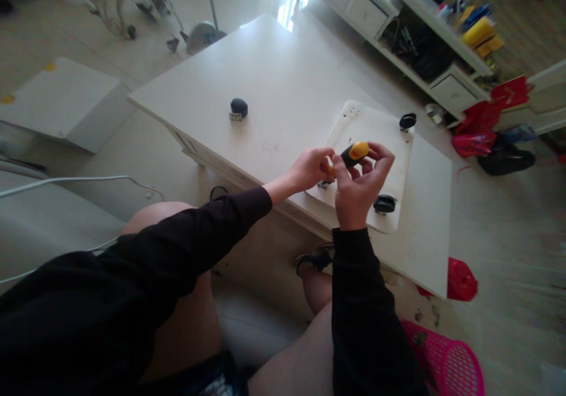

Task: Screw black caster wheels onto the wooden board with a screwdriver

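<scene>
My right hand (360,187) grips a screwdriver with a yellow and black handle (355,154), tilted over a white board with rounded corners (400,169). Close beside it, my left hand (313,168) has its fingers pinched together near the tool's lower end; what they hold is hidden. Beneath the hands, a metal caster bracket (323,185) shows in part at the board's near left corner. Black caster wheels stand on two other corners, one at the far right (407,121) and one at the near right (384,204). Small holes mark the far left corner.
A loose black caster (239,109) lies on the white table (198,89), left of the board. Beyond the table stands a white cabinet (367,16) with clutter. A pink basket (462,363) and a red bag (462,279) are at the lower right; a white box (62,101) stands left.
</scene>
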Motion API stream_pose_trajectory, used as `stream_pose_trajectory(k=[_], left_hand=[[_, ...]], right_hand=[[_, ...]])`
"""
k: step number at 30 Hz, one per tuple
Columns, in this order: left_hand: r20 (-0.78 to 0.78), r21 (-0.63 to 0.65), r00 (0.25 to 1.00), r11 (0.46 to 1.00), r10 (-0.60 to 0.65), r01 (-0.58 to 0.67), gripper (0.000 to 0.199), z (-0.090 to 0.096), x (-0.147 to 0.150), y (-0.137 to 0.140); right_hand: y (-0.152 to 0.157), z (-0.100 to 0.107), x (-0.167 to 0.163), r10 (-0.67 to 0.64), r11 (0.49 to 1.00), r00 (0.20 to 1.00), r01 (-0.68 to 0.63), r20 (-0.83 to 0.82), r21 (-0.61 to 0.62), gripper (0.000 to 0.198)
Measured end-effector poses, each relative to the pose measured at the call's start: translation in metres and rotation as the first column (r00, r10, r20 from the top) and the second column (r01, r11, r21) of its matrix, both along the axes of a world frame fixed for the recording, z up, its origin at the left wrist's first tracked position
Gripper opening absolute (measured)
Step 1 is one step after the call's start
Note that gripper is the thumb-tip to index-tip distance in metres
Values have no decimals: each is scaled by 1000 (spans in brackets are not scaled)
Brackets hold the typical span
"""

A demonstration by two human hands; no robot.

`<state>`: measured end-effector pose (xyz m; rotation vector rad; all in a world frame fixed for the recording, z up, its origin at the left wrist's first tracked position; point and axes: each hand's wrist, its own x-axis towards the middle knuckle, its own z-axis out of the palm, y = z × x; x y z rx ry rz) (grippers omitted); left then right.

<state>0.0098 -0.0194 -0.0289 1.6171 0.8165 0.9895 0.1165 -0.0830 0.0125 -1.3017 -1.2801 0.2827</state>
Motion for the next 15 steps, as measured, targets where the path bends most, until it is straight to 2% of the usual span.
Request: stream_pose_trajectory(k=[4,8,10,12,15], left_hand=[[-4,36,1000,999,-1,1,21,-4,0,3],[97,-35,989,993,-107,111,24,-7,1,5],[106,-80,987,988,-120,129,24,-6,1,5],[98,-113,991,988,-96,107,23,-4,1,3],[38,-91,998,994,-49,53,24,-1,0,1]], right_hand=[[0,-1,-1,-19,1000,1000,19,7,18,50],[2,-6,5,7,999,1000,-7,-4,39,42],[2,-7,7,34,999,999,-33,-21,38,42],[2,-7,8,58,997,998,-57,-25,42,42],[3,-7,7,42,998,999,-42,-4,44,49]])
